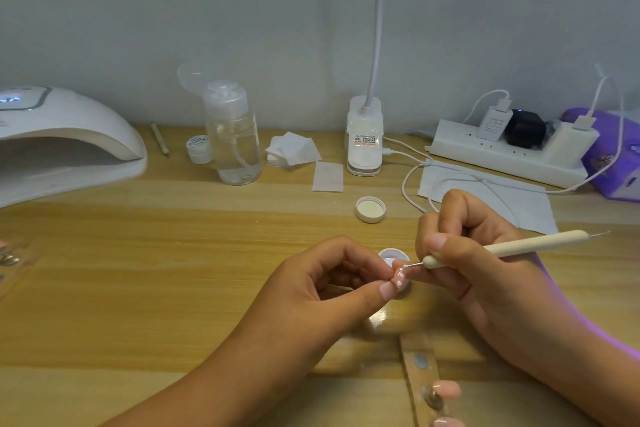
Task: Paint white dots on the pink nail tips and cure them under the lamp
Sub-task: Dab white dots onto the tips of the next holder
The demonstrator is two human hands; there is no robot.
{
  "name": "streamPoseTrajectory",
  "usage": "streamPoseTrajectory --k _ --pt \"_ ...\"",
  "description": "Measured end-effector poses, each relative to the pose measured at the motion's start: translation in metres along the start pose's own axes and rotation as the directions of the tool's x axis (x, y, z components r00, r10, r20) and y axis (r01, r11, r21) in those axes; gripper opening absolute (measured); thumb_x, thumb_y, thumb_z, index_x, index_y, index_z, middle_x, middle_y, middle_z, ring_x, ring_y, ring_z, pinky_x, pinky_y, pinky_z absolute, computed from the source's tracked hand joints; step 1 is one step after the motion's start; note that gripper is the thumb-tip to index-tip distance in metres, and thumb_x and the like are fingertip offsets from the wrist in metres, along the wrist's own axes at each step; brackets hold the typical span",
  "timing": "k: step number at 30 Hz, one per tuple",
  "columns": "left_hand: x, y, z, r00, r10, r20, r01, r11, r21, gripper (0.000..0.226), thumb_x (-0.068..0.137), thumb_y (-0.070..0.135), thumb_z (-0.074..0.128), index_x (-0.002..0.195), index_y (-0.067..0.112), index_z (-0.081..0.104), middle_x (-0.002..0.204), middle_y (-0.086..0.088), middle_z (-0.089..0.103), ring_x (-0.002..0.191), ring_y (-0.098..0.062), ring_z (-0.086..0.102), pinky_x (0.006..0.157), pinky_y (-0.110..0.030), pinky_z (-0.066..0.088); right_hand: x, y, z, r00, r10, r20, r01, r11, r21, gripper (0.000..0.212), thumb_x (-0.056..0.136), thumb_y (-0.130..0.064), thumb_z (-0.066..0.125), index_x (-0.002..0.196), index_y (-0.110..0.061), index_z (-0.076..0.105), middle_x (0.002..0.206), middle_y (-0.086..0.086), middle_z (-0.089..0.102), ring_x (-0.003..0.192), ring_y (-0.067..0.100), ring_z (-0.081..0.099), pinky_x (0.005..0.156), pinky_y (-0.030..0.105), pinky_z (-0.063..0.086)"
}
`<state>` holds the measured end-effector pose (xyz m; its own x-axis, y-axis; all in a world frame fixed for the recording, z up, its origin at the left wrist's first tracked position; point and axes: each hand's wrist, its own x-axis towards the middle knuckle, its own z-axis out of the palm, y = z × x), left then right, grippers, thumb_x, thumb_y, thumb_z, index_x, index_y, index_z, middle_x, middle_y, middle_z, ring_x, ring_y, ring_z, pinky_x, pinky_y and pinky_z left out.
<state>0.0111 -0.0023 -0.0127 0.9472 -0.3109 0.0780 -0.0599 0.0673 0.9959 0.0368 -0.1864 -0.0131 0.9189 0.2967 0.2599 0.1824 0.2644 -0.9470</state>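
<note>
My left hand point(325, 281) pinches a small pink nail tip point(399, 279) between thumb and forefinger; the tip carries white dots. My right hand point(460, 253) grips a cream dotting pen point(512, 246), and its metal point touches the tip. Just behind the fingers stands a small open jar of white gel point(393, 255), partly hidden. Two more pink nail tips point(447, 389) sit on a wooden holder strip point(417, 357) near the front edge. The white curing lamp point(65, 139) stands at the far left, its opening facing right.
The jar's white lid point(371, 209) lies upside down on the wooden table point(173, 253). At the back stand a clear pump bottle point(232, 135), a small white pot point(200, 148), cotton pads point(294, 149), a desk lamp base point(364, 139), a power strip point(512, 149) with cables, and a face mask point(491, 198).
</note>
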Motion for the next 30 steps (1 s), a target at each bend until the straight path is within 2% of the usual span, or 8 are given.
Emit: streamPoseTrajectory --k 10,22,24,27,30 --pt "-0.0006 -0.0001 -0.0011 1.0 -0.002 0.01 0.002 1.0 -0.002 0.005 0.07 0.023 0.074 0.074 0.026 0.072 0.074 0.009 0.068 0.069 0.0 0.059 0.06 -0.01 0.044 0.0002 0.0017 -0.0014 1.0 -0.006 0.023 0.007 0.999 -0.034 0.019 0.074 -0.02 0.065 0.062 -0.022 0.051 0.058 -0.002 0.048 0.053 0.006 0.05 0.061 0.022 0.051" --pt "-0.001 -0.0008 -0.0011 1.0 -0.01 0.008 0.01 1.0 0.005 0.005 0.07 0.024 0.074 0.073 0.027 0.071 0.072 0.009 0.067 0.065 0.001 0.057 0.057 -0.01 0.043 0.0014 0.0008 -0.0001 0.999 0.048 -0.008 -0.048 0.998 0.028 0.017 0.071 -0.02 0.067 0.061 -0.02 0.053 0.058 0.001 0.047 0.053 0.006 0.053 0.06 0.022 0.054" --pt "-0.0021 -0.0012 -0.0011 1.0 -0.004 0.027 0.003 0.999 0.034 0.005 0.072 0.023 0.074 0.075 0.027 0.072 0.075 0.008 0.069 0.068 -0.001 0.06 0.061 -0.011 0.045 0.0032 0.0 -0.0001 0.997 0.076 -0.029 -0.073 0.993 0.097 0.018 0.07 -0.02 0.067 0.06 -0.02 0.053 0.057 0.001 0.045 0.051 0.007 0.052 0.059 0.025 0.055" --pt "-0.0063 -0.003 0.001 0.993 0.0 0.117 -0.013 0.994 0.111 0.009 0.077 0.018 0.076 0.08 0.026 0.073 0.079 0.008 0.071 0.071 -0.004 0.063 0.066 -0.016 0.05 0.0073 -0.002 -0.001 0.989 0.105 -0.101 -0.09 0.985 0.148 0.022 0.071 -0.015 0.066 0.059 -0.02 0.049 0.053 0.0 0.039 0.048 0.007 0.041 0.058 0.026 0.056" --pt "-0.0083 -0.0053 0.0039 0.985 -0.014 0.172 -0.02 0.981 0.194 0.012 0.079 0.018 0.077 0.081 0.028 0.072 0.077 0.008 0.071 0.069 -0.005 0.061 0.071 -0.027 0.056 0.0101 -0.004 -0.0031 0.978 0.121 -0.168 -0.096 0.984 0.15 0.023 0.077 -0.014 0.058 0.057 -0.022 0.049 0.051 -0.002 0.039 0.047 0.006 0.042 0.057 0.023 0.053"
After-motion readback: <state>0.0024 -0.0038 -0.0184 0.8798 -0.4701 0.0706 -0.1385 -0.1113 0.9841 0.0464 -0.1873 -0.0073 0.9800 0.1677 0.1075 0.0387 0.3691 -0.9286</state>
